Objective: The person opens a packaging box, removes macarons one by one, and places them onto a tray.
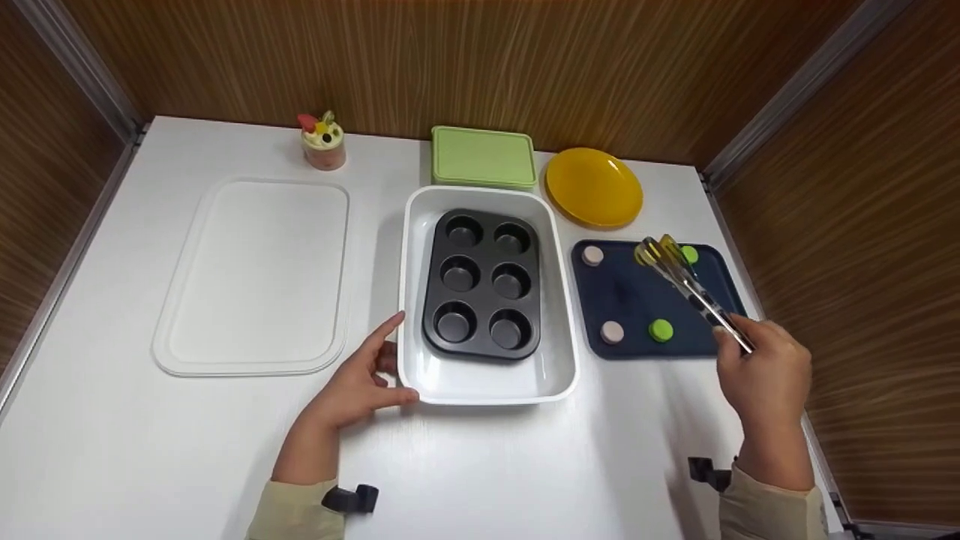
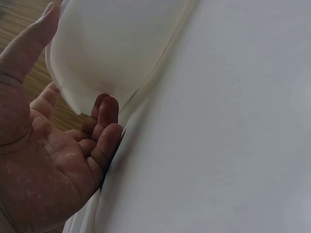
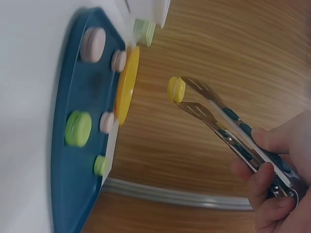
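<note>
My right hand (image 1: 766, 367) grips metal tongs (image 1: 697, 296) near their hinge end. Between the slotted tips of the tongs is a yellow macaron (image 3: 177, 89), held above the dark blue tray (image 1: 637, 292). Pink macarons (image 3: 93, 44) and green macarons (image 3: 78, 128) lie spread over that tray. My left hand (image 1: 356, 386) is at the near left corner of a white tub (image 1: 480, 390), index finger and thumb touching its rim, other fingers loosely bent against the outer wall. Inside the tub sits a black muffin pan (image 1: 482, 289); its cups hold nothing.
A white lid (image 1: 259, 277) lies flat on the left. Along the back stand a dessert cup (image 1: 324, 154), a green lidded box (image 1: 484, 156) and an orange-yellow plate (image 1: 594, 187). Wood-grain panels (image 1: 390, 67) enclose the white table at the back and sides.
</note>
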`<state>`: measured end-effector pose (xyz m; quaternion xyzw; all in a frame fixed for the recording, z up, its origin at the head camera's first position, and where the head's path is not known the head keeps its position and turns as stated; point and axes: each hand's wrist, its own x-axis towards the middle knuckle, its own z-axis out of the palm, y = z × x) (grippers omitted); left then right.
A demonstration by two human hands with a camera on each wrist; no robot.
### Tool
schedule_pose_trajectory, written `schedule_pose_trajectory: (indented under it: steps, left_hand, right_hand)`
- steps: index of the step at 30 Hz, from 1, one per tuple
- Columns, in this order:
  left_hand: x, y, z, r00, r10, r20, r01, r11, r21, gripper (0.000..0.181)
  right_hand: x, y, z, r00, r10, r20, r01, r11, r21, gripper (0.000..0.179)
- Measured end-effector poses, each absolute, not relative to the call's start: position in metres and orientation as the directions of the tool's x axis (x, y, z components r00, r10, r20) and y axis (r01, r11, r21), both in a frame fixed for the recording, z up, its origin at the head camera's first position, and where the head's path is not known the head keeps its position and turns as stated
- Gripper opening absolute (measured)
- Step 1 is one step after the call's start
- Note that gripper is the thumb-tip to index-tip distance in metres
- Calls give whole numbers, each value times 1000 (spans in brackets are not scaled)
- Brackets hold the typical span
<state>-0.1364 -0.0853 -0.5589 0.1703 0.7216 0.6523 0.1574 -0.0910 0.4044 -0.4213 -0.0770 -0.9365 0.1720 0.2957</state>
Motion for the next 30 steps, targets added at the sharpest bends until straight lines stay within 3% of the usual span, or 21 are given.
schedule_pose_trajectory:
  steps: [19, 30]
  left_hand:
    - [-135, -88, -557, -894, 448, -1, 38, 79, 996, 110]
    - [-136, -87, -558, -893, 449, 6, 48, 83, 995, 109]
  right_hand:
    - [-61, 453, -428, -818, 419, 396, 269, 885, -380, 29]
    - [-46, 484, -433, -824, 551, 135, 482, 806, -345, 41]
